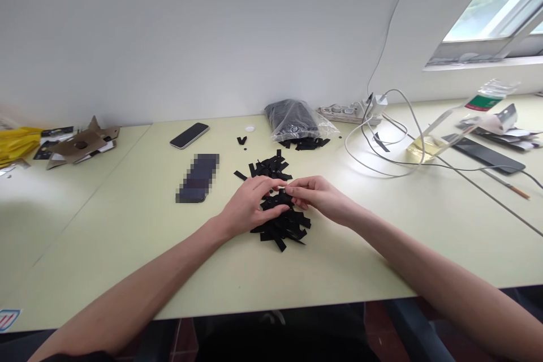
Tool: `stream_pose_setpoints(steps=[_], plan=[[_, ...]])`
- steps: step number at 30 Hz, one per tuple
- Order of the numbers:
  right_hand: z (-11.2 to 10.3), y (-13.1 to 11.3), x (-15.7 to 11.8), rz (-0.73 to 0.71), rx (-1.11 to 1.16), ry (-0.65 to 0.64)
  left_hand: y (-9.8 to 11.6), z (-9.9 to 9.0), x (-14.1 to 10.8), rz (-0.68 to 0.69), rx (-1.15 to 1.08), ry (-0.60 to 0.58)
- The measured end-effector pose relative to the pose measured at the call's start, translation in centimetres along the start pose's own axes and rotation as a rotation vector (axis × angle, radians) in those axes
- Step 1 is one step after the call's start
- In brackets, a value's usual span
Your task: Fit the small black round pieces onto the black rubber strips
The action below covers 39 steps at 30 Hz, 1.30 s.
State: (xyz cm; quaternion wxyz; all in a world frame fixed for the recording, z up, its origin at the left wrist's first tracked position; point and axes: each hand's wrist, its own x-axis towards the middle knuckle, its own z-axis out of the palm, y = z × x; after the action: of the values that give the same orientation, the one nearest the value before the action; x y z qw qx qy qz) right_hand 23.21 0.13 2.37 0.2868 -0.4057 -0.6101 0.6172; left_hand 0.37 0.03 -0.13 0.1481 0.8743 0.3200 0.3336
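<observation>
On the table in front of me lies a loose pile of short black strips (282, 232), with a second cluster of strips (271, 167) just beyond it. Over the near pile curves my left hand (249, 203), its thumb and index finger spread apart. The index fingertip reaches to the right hand's fingertips. Thumb and fingers of my right hand (320, 197) pinch a small black strip (283, 193) just above the pile. Part of this piece is hidden by the fingers.
Behind the piles lies a clear plastic bag (292, 119) of black strips. A phone (189, 136) and a pixelated dark object (198, 179) are at left. White cables (382, 172), a power strip (339, 113), a clear bottle-like item (428, 147) and a dark flat panel (486, 154) occupy the right.
</observation>
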Motion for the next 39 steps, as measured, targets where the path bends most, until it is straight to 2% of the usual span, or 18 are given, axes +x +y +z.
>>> stream_pose_setpoints(steps=[6, 12, 17, 23, 26, 28, 30, 35, 39], plan=[[0.2, 0.3, 0.1, 0.043, 0.043, 0.035, 0.2, 0.0, 0.0, -0.025, -0.021, -0.004], [0.5, 0.3, 0.0, 0.091, 0.089, 0.004, -0.1, 0.3, -0.2, -0.012, -0.006, 0.053], [0.6, 0.2, -0.1, 0.115, 0.167, -0.043, -0.2, 0.2, -0.2, 0.021, 0.011, 0.027], [1.1, 0.5, -0.2, 0.082, -0.032, 0.011, -0.3, 0.3, -0.2, -0.004, 0.012, 0.021], [1.3, 1.0, 0.0, -0.041, -0.232, 0.09, -0.5, 0.4, -0.4, -0.013, 0.007, 0.013], [1.4, 1.4, 0.2, -0.145, -0.347, 0.105, -0.6, 0.4, -0.5, -0.028, 0.012, -0.012], [1.4, 1.6, 0.3, -0.19, -0.417, 0.098, -0.8, 0.5, -0.5, -0.045, 0.021, -0.021], [1.0, 1.8, 0.6, -0.21, -0.383, 0.056, -1.0, 0.8, -0.3, -0.081, 0.044, 0.017], [0.7, 1.9, 0.8, -0.183, -0.347, 0.043, -1.1, 0.9, -0.2, -0.158, 0.124, 0.107]])
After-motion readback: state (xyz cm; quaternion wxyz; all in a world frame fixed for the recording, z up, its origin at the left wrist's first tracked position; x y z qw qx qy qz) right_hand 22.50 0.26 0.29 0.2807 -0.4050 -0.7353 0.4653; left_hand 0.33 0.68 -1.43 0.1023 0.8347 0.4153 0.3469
